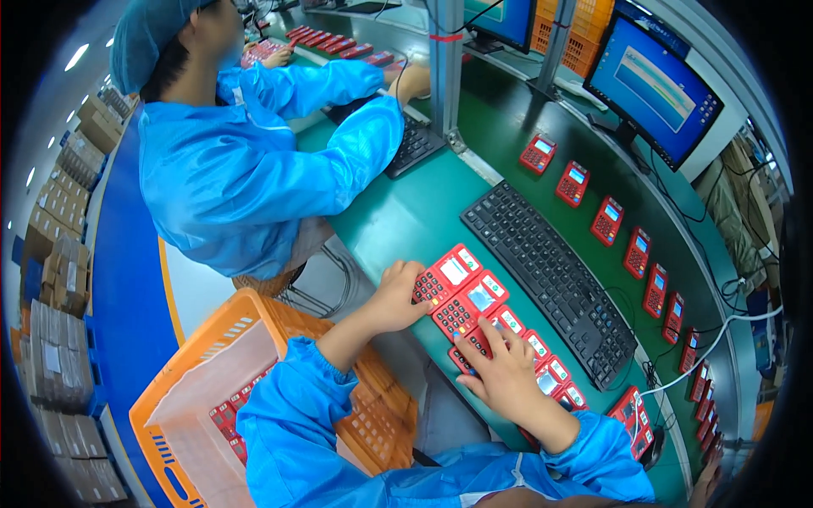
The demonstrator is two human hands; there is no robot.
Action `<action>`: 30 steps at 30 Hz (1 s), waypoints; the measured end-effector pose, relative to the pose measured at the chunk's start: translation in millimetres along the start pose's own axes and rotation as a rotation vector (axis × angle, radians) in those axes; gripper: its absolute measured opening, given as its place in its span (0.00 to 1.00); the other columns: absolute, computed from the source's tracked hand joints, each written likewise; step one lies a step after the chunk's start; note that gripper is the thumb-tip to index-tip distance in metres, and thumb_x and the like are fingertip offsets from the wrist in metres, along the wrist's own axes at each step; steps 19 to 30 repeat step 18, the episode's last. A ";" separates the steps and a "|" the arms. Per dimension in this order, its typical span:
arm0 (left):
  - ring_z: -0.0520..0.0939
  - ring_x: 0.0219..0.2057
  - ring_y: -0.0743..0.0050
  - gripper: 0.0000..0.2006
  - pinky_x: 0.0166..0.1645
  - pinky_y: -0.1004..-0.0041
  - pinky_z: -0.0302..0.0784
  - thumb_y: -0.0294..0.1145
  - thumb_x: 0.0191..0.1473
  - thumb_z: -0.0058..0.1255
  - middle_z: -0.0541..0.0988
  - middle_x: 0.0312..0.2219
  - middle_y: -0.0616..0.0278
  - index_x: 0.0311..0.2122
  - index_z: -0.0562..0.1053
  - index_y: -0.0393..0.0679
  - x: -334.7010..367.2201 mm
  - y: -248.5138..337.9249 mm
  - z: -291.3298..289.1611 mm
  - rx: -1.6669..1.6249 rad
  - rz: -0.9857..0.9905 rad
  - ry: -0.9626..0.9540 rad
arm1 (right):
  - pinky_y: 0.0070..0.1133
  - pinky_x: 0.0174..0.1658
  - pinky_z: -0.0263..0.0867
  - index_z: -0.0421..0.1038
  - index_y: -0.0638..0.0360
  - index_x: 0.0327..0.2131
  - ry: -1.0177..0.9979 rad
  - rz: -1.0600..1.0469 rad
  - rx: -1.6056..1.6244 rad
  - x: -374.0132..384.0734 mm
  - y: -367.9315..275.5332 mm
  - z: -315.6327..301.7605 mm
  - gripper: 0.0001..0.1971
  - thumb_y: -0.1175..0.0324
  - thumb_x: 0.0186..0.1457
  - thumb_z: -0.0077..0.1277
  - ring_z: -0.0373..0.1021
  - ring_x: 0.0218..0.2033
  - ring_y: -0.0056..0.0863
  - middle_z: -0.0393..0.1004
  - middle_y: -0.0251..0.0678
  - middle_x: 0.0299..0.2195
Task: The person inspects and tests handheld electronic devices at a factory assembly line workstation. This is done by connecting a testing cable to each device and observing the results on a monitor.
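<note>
A row of red handheld payment terminals (481,296) with small screens and dark keypads lies side by side along the near edge of the green bench. At the row's far-left end, my left hand (396,296) has its fingers and thumb closed against the side of the end terminal (454,269). Over the middle of the row my right hand (508,372) lies with fingers apart, fingertips touching the keypad area of the terminals. It covers part of several units. Some screens are lit.
A black keyboard (550,279) lies just beyond the row. More red terminals (607,220) line the conveyor, below a monitor (656,89). One terminal (631,415) has a white cable. An orange crate (279,313) holding terminals stands left of me. A co-worker (246,161) sits at far left.
</note>
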State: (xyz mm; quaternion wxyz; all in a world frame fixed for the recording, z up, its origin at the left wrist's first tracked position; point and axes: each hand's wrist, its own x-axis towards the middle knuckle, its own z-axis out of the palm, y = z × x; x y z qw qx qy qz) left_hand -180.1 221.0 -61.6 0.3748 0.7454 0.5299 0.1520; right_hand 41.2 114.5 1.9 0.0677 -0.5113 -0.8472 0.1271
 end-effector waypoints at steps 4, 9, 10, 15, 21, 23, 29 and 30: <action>0.67 0.43 0.53 0.31 0.48 0.63 0.64 0.35 0.43 0.58 0.64 0.42 0.46 0.51 0.60 0.37 1.6 -13.5 1.5 -0.057 0.100 0.025 | 0.33 0.48 0.54 0.67 0.49 0.49 0.007 0.002 0.137 -56.1 0.7 -13.8 0.26 0.56 0.43 0.57 0.56 0.48 0.39 0.58 0.40 0.52; 0.70 0.38 0.63 0.27 0.41 0.70 0.69 0.34 0.45 0.56 0.66 0.40 0.50 0.50 0.62 0.38 -10.1 -2.9 -7.8 -0.168 -0.013 0.248 | 0.30 0.42 0.62 0.69 0.55 0.44 -0.021 -0.001 0.583 -173.9 13.1 -36.4 0.18 0.60 0.49 0.53 0.66 0.36 0.34 0.70 0.39 0.40; 0.70 0.38 0.65 0.23 0.41 0.70 0.69 0.32 0.46 0.55 0.67 0.39 0.52 0.47 0.64 0.38 -18.3 3.3 -12.4 -0.120 0.071 0.380 | 0.30 0.41 0.63 0.70 0.55 0.43 -0.157 0.151 0.753 -209.0 16.1 -43.8 0.16 0.60 0.51 0.53 0.67 0.35 0.33 0.71 0.39 0.38; 0.73 0.37 0.65 0.07 0.42 0.69 0.68 0.22 0.47 0.48 0.72 0.34 0.56 0.35 0.71 0.40 -97.8 156.0 5.8 -0.298 0.647 0.372 | 0.22 0.36 0.66 0.75 0.55 0.34 0.125 0.971 1.581 -429.7 39.4 53.8 0.08 0.64 0.52 0.54 0.70 0.32 0.23 0.75 0.35 0.29; 0.73 0.41 0.59 0.05 0.43 0.66 0.68 0.22 0.49 0.46 0.71 0.38 0.54 0.33 0.69 0.40 -167.7 262.7 36.5 -0.129 1.103 0.161 | 0.29 0.41 0.65 0.71 0.52 0.41 0.278 0.976 1.383 -526.1 31.1 125.5 0.14 0.57 0.55 0.50 0.70 0.38 0.35 0.74 0.36 0.37; 0.73 0.41 0.59 0.05 0.43 0.66 0.68 0.22 0.49 0.46 0.71 0.38 0.54 0.33 0.69 0.40 -167.7 262.7 36.5 -0.129 1.103 0.161 | 0.29 0.41 0.65 0.71 0.52 0.41 0.278 0.976 1.383 -526.1 31.1 125.5 0.14 0.57 0.55 0.50 0.70 0.38 0.35 0.74 0.36 0.37; 0.73 0.41 0.59 0.05 0.43 0.66 0.68 0.22 0.49 0.46 0.71 0.38 0.54 0.33 0.69 0.40 -167.7 262.7 36.5 -0.129 1.103 0.161 | 0.29 0.41 0.65 0.71 0.52 0.41 0.278 0.976 1.383 -526.1 31.1 125.5 0.14 0.57 0.55 0.50 0.70 0.38 0.35 0.74 0.36 0.37; 0.73 0.41 0.59 0.05 0.43 0.66 0.68 0.22 0.49 0.46 0.71 0.38 0.54 0.33 0.69 0.40 -167.7 262.7 36.5 -0.129 1.103 0.161 | 0.29 0.41 0.65 0.71 0.52 0.41 0.278 0.976 1.383 -526.1 31.1 125.5 0.14 0.57 0.55 0.50 0.70 0.38 0.35 0.74 0.36 0.37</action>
